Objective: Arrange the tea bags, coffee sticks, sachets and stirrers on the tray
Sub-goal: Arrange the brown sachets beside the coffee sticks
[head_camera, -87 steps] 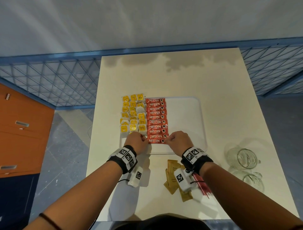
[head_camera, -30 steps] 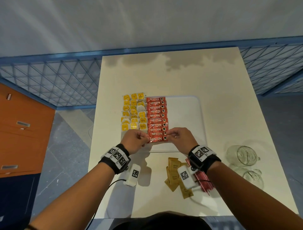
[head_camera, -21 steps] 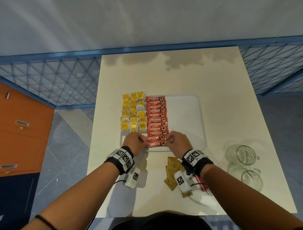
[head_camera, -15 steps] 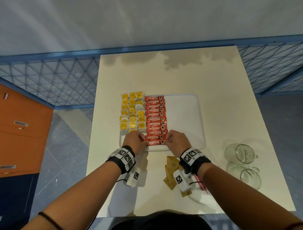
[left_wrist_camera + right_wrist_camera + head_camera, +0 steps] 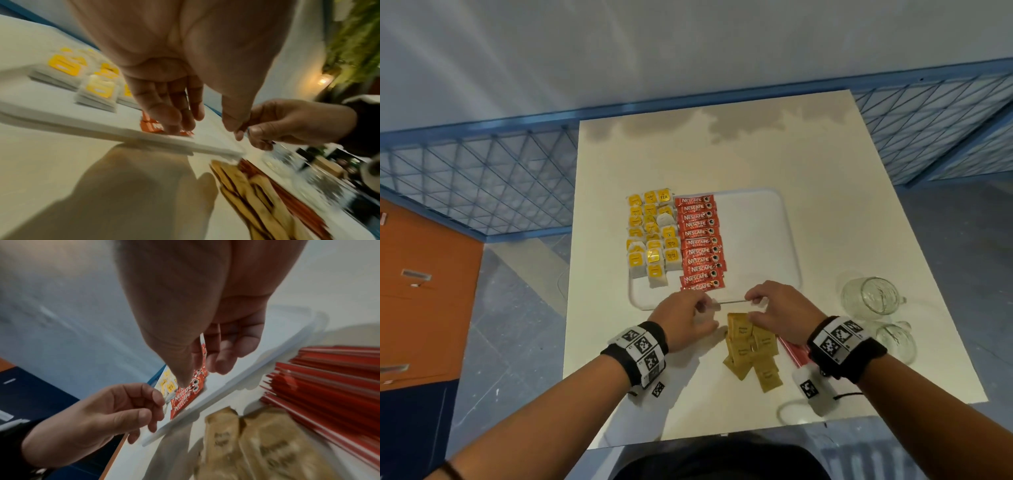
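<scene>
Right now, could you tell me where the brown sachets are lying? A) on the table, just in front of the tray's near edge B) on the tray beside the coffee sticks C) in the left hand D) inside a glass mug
A: the brown sachets lie in a loose pile on the table, off the tray.

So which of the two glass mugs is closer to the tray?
The farther glass mug, the one lying nearer the white tray. The other mug lies closer to the person, beside the right hand's wristband.

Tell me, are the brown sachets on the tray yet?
No. The brown sachets lie piled on the table, just outside the tray's near edge.
</scene>
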{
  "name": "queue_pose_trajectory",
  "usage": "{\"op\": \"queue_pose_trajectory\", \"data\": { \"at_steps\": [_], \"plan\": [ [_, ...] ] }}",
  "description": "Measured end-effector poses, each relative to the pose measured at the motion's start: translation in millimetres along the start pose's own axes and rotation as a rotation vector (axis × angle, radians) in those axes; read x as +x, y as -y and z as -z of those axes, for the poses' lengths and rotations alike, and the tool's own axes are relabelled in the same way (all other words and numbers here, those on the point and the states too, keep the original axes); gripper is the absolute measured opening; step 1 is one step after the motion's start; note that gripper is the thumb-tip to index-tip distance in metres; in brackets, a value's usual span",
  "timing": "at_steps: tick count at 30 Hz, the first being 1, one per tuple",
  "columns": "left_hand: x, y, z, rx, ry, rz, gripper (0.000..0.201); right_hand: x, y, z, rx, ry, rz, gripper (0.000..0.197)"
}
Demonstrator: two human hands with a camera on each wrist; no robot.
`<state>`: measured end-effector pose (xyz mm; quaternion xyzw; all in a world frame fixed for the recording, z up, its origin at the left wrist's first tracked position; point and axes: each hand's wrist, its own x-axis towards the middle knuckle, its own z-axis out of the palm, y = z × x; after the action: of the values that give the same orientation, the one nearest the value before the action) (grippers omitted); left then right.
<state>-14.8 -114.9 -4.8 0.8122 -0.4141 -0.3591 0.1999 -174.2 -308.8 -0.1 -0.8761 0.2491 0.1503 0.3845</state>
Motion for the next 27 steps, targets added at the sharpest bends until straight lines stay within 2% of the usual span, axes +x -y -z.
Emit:
{"op": "queue_pose_trajectory", "data": {
  "at_steps": [3, 6, 10, 13, 18, 23, 27],
  "plan": [
    [-8, -15, -18, 0.108, 0.114, -0.131, 0.055, -23, -9, -8, -0.1, 0.068, 0.048, 0.05],
    [-11, -18, -43, 0.132, 0.166, -0.216, 0.081, -44, -19, -22, -0.202, 0.139, 0.111, 0.067],
    [-7, -18, -73, 0.281, 0.149, -0.236, 0.109, -59, -26, -36, -0.305, 0.183, 0.114, 0.087],
    [-3, -19, -85, 0.331, 0.133, -0.185, 0.119, -62, -25, -45, -0.383, 0.204, 0.111, 0.096],
    [-4, -23, -95, 0.44, 0.079, -0.171, 0.106, -59, -29, -56, -0.33, 0.153, 0.103, 0.089],
    [-12, -34, -107, 0.445, 0.072, -0.109, 0.074, -56, -32, -62, -0.352, 0.085, 0.217, 0.065],
    [-15, -41, -116, 0.394, 0.069, -0.004, 0.057, -55, -37, -67, -0.343, 0.076, 0.23, 0.058]
  ]
}}
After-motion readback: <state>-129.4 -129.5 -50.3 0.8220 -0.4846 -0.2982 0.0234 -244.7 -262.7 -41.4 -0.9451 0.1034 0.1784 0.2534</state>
